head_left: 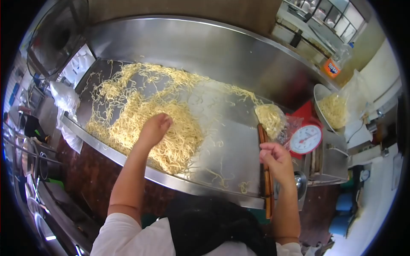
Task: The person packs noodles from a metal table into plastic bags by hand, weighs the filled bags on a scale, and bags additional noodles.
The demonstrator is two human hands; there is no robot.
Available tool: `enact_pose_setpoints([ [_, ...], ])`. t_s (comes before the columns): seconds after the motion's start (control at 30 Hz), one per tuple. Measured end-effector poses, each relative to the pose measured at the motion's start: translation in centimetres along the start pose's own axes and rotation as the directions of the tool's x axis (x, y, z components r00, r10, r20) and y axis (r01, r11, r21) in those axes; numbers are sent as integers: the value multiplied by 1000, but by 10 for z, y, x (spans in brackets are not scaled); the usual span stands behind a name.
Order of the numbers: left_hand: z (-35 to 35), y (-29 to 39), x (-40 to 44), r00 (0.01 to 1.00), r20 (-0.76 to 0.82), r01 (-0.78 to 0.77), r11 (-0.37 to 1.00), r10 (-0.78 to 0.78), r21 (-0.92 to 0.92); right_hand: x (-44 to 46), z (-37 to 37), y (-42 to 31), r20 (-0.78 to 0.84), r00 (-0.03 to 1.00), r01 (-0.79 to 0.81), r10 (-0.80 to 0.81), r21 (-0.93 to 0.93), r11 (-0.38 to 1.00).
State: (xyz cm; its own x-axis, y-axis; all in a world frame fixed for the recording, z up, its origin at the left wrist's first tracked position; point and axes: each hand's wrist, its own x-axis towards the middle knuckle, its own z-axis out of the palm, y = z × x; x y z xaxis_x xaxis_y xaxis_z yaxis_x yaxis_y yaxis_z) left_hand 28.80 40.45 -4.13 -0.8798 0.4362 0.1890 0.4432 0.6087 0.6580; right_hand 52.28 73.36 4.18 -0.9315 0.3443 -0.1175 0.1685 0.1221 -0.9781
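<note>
My left hand (155,130) is over a large heap of pale yellow noodles (179,145) on a steel worktable (239,145). Its fingers are curled in, and I cannot see whether noodles are in them. Above the wooden sticks (265,179) at the table's right part is my right hand (276,161), thumb and fingers bent together; anything between them is too small to make out. Just beyond it lies a clear plastic bag of noodles (270,120), beside a red scale (305,138) with a round white dial.
A metal bowl (318,94) with more noodles stands at the right behind the scale. An orange-labelled bottle (335,64) is at the back right. White plastic bags (65,98) hang at the table's left end, below a fan (57,38). A raised steel rim (171,182) edges the front.
</note>
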Motion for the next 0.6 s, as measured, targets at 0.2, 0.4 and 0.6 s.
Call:
enact_pose_setpoints([
  [0.2,6,-6,-30,973,210,72,991,-94,113,-20,1,20,1,994,-111,111,-17,994],
  [0.4,-58,90,2,981,-51,-192,966,186,-174,9,32,-16,101,995,37,-25,-114,993],
  [0.6,-79,172,24,851,-117,-525,816,513,-241,45,129,-104,144,893,434,-426,-29,900],
])
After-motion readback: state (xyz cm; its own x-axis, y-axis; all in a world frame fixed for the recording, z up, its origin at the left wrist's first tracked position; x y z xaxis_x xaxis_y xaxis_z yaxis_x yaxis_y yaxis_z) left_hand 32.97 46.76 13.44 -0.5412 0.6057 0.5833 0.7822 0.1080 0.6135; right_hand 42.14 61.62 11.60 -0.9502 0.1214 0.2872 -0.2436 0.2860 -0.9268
